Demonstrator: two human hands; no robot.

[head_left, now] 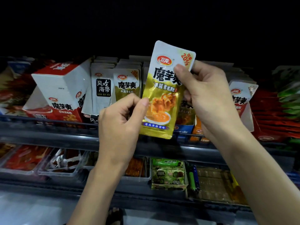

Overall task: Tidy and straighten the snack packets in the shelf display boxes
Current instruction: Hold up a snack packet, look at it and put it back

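A gold and white snack packet is held up in front of the upper shelf, tilted slightly to the right. My left hand pinches its left edge between thumb and forefinger. My right hand grips its upper right side, thumb across the front. Behind it, more gold packets of the same kind stand upright in a display box, next to white packets with black lettering. The box's lower front is hidden by my hands.
A red and white display box leans on the left of the upper shelf; another stands at the right beside red packets. The dark shelf rail runs below. Lower trays hold wrapped snacks and a green box.
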